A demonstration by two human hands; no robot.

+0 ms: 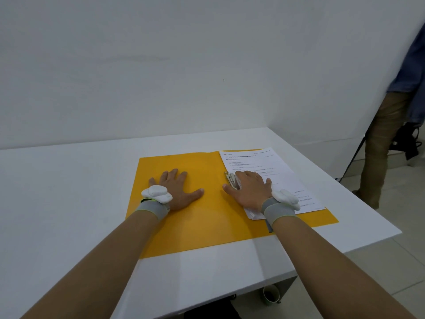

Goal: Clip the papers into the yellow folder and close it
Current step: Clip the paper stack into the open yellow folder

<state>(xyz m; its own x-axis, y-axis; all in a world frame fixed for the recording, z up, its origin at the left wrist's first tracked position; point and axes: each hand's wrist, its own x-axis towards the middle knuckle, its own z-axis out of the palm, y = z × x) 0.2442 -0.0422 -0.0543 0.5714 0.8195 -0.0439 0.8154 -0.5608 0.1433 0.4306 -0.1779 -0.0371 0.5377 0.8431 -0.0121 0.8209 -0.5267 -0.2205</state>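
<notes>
Our left hand [177, 188] spread flat on yellow folder [207, 217], right hand [249, 191] splayed, pressing papers [271, 171] beside metal clip [232, 180]

a white desk [69, 180] stood against a plain pale wall [161, 65], its far right corner close to a second white wall [333, 100] that met the first. pale floor tiles [379, 261] lay to the right. a bystander [386, 134] in tan trousers stood there by a black bag [407, 139]. a green cup [271, 294] sat under the desk. light was soft and even.
</notes>
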